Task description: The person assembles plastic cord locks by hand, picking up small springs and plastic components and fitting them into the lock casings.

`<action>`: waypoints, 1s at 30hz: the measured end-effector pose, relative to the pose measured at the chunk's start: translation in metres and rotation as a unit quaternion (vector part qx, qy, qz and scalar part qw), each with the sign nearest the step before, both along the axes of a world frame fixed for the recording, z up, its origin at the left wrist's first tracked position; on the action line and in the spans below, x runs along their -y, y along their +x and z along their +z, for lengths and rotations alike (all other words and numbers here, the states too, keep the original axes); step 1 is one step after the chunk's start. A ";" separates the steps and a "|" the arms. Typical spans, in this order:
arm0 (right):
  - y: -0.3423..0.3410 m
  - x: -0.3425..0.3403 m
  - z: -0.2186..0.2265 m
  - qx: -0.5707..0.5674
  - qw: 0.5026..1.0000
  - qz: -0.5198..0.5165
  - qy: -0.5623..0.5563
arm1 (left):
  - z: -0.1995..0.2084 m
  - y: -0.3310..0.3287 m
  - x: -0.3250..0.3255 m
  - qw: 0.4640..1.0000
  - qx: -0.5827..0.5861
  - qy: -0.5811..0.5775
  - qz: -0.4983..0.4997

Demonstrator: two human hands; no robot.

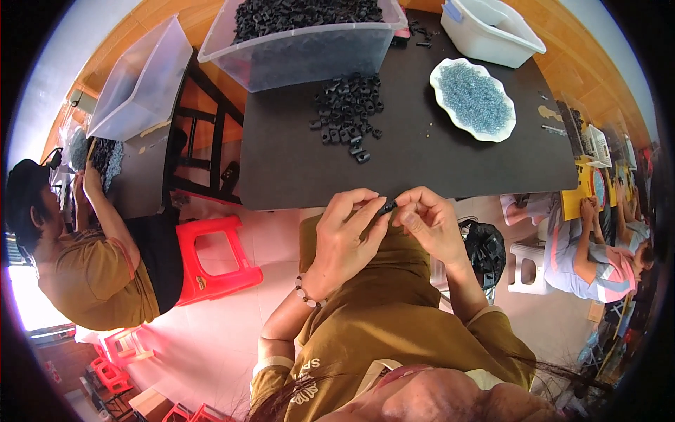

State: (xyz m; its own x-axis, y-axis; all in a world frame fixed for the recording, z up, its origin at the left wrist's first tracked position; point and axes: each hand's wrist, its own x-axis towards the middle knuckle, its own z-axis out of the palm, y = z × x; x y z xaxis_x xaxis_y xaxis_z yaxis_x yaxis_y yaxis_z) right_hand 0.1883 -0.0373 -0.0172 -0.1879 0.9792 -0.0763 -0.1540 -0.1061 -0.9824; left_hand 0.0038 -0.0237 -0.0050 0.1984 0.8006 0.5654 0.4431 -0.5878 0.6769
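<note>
We pinch one small black part (386, 207) between our left hand (346, 232) and right hand (429, 221), fingertips closed on it, just off the counter's (422, 155) near edge. The loose black pile (347, 111) and the dish of pale blue bits (473, 98) lie farther out, probably for easy reach.

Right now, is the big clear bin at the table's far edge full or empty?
Nearly full: the clear bin holds small black parts heaped close to its rim.

A loose pile of parts (346, 112) lies mid-table (436, 169), before the filled bin (302, 35) at the far edge. The dish (472, 98) sits right; behind it, apparently empty, the tub (492, 32).
</note>
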 end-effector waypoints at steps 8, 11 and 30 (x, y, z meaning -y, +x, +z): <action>0.004 -0.008 0.012 0.091 0.994 -0.012 0.059 | -0.009 0.003 -0.007 0.995 0.057 -0.033 -0.070; 0.012 -0.018 0.034 0.133 0.988 -0.012 0.084 | -0.009 0.005 -0.017 0.993 0.082 -0.019 -0.088; 0.080 -0.193 0.068 0.302 0.914 -0.150 0.226 | -0.002 -0.001 -0.031 0.987 0.043 -0.143 -0.054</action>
State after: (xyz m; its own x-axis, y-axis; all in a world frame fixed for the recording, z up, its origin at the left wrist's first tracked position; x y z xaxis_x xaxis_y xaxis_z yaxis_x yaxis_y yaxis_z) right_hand 0.2685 0.1554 0.0509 0.0361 0.9367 0.3483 0.4744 0.2907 -0.8309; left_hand 0.0023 0.0074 -0.0065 0.2519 0.9068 0.3381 0.3215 -0.4079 0.8545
